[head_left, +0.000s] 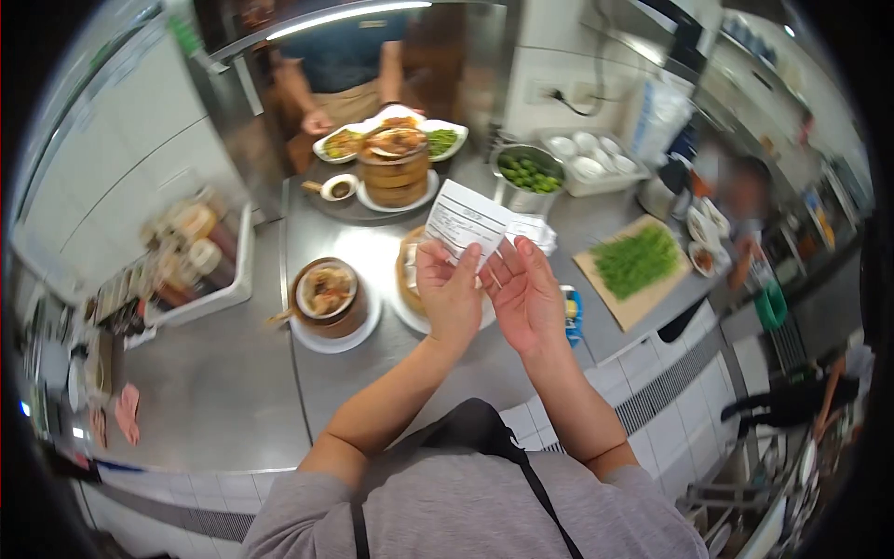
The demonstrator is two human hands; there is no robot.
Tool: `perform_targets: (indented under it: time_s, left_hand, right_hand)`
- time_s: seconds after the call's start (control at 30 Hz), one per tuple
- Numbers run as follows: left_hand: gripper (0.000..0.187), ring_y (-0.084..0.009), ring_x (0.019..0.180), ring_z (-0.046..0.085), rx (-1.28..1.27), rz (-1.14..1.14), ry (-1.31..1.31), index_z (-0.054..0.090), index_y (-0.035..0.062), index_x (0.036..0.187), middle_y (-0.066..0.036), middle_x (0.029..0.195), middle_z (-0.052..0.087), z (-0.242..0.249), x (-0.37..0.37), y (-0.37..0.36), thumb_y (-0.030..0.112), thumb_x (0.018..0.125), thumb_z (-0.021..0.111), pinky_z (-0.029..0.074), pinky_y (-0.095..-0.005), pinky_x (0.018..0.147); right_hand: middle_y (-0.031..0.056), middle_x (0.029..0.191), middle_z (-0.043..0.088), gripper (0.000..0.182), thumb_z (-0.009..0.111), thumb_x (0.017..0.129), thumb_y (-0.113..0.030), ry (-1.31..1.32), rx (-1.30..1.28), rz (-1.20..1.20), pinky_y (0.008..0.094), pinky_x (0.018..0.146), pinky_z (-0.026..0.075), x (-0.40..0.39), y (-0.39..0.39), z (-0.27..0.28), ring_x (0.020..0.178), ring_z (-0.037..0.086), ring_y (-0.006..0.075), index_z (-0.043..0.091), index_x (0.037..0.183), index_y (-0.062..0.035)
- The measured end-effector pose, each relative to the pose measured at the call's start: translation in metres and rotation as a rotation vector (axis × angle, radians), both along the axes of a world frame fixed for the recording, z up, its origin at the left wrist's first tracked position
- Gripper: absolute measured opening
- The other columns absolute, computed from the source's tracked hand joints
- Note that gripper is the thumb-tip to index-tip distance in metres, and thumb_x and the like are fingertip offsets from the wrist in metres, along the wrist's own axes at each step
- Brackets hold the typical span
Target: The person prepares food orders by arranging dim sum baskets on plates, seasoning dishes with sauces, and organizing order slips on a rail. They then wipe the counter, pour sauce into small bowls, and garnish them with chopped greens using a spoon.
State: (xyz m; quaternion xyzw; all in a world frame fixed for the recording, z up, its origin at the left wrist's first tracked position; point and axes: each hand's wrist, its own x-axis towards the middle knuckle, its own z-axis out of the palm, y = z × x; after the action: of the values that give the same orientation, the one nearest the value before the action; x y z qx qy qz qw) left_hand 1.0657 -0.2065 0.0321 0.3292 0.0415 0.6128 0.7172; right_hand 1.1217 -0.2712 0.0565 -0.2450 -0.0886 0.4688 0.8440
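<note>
My left hand pinches a printed order slip between thumb and fingers, raised above the steel counter. Beside it, my right hand shows its palm, fingers stretched out near the slip's lower edge. Behind the hands is a bamboo steamer on a white plate, partly covered by them. To the left, a wooden steamer pot of food stands on another white plate. More white paper shows just behind my right fingertips.
Across the counter, a person stands behind a tray with stacked steamers and side dishes. A pot of greens, a tray of white cups and a cutting board with chopped greens are right. A bottle bin stands left.
</note>
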Motion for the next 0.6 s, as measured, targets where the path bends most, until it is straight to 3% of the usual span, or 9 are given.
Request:
perform_targets:
  time_s: [0.07, 0.1, 0.2, 0.23, 0.33, 0.43, 0.5, 0.6]
  left_hand:
    - [0.029, -0.0120, 0.087, 0.053, 0.014, 0.076, -0.002, 0.032, 0.0107, 0.082, -0.007, 0.093, 0.053, 0.006, -0.029, 0.011, -0.006, 0.079, 0.055, 0.043, -0.0233, 0.074]
    - [0.027, -0.0161, 0.089, 0.055, 0.038, 0.102, -0.025, 0.034, 0.0105, 0.085, -0.007, 0.094, 0.053, 0.005, -0.044, 0.018, -0.008, 0.079, 0.053, 0.048, -0.0295, 0.075]
    - [0.027, -0.0158, 0.090, 0.054, 0.046, 0.175, -0.029, 0.034, 0.0107, 0.085, -0.007, 0.094, 0.053, 0.009, -0.095, 0.038, -0.007, 0.079, 0.053, 0.048, -0.0291, 0.073]
    - [0.031, -0.0123, 0.088, 0.052, -0.023, 0.161, -0.038, 0.031, 0.0104, 0.083, -0.006, 0.092, 0.051, 0.014, -0.114, 0.041, -0.008, 0.078, 0.056, 0.044, -0.0244, 0.075]
    - [0.031, -0.0122, 0.088, 0.051, -0.067, 0.228, -0.077, 0.031, 0.0104, 0.084, -0.006, 0.095, 0.050, 0.015, -0.167, 0.061, -0.008, 0.078, 0.055, 0.044, -0.0241, 0.073]
    - [0.031, -0.0119, 0.088, 0.050, -0.068, 0.392, 0.148, 0.034, 0.0097, 0.086, -0.003, 0.091, 0.046, -0.007, -0.225, 0.086, -0.010, 0.076, 0.056, 0.044, -0.0251, 0.073]
    - [0.033, -0.0176, 0.089, 0.052, 0.085, 0.460, 0.209, 0.034, 0.0088, 0.094, -0.006, 0.094, 0.048, -0.025, -0.265, 0.098, -0.011, 0.076, 0.053, 0.045, -0.0326, 0.080]
    - [0.034, -0.0188, 0.088, 0.052, 0.110, 0.427, 0.269, 0.036, 0.0085, 0.097, -0.007, 0.093, 0.045, -0.038, -0.334, 0.099, -0.013, 0.075, 0.052, 0.046, -0.0327, 0.079]
  right_hand:
    - [0.0046, 0.101, 0.059, 0.014, 0.058, 0.082, -0.022, -0.124, 0.024, 0.027, 0.0371, 0.081, 0.043, -0.026, 0.028, 0.010, 0.095, 0.055, 0.0170, 0.056, 0.091, -0.0117]
    - [0.0040, 0.096, 0.061, 0.014, 0.058, 0.082, -0.021, -0.109, 0.037, 0.029, 0.0346, 0.078, 0.045, -0.041, 0.039, 0.016, 0.090, 0.057, 0.0150, 0.057, 0.091, -0.0105]
    - [0.0043, 0.092, 0.061, 0.014, 0.058, 0.082, -0.018, -0.104, 0.052, 0.092, 0.0311, 0.075, 0.047, -0.089, 0.072, 0.027, 0.085, 0.058, 0.0144, 0.056, 0.092, -0.0080]
    - [0.0053, 0.090, 0.061, 0.015, 0.058, 0.082, -0.016, -0.099, 0.083, 0.108, 0.0291, 0.074, 0.048, -0.108, 0.083, 0.030, 0.082, 0.059, 0.0148, 0.056, 0.092, -0.0056]
    - [0.0070, 0.091, 0.056, 0.018, 0.057, 0.082, -0.011, -0.051, 0.068, 0.205, 0.0303, 0.079, 0.045, -0.167, 0.111, 0.040, 0.088, 0.055, 0.0178, 0.053, 0.096, -0.0001]
    - [0.0083, 0.092, 0.059, 0.020, 0.059, 0.081, -0.009, -0.113, 0.049, 0.175, 0.0292, 0.076, 0.048, -0.215, 0.146, 0.029, 0.086, 0.057, 0.0165, 0.054, 0.097, 0.0019]
    - [0.0083, 0.090, 0.061, 0.018, 0.060, 0.079, -0.007, -0.215, 0.037, 0.157, 0.0275, 0.076, 0.048, -0.239, 0.176, 0.034, 0.084, 0.058, 0.0151, 0.057, 0.094, 0.0020]
    - [0.0105, 0.088, 0.061, 0.019, 0.061, 0.078, -0.003, -0.332, 0.093, 0.115, 0.0249, 0.075, 0.048, -0.258, 0.227, 0.045, 0.081, 0.058, 0.0152, 0.058, 0.094, 0.0046]
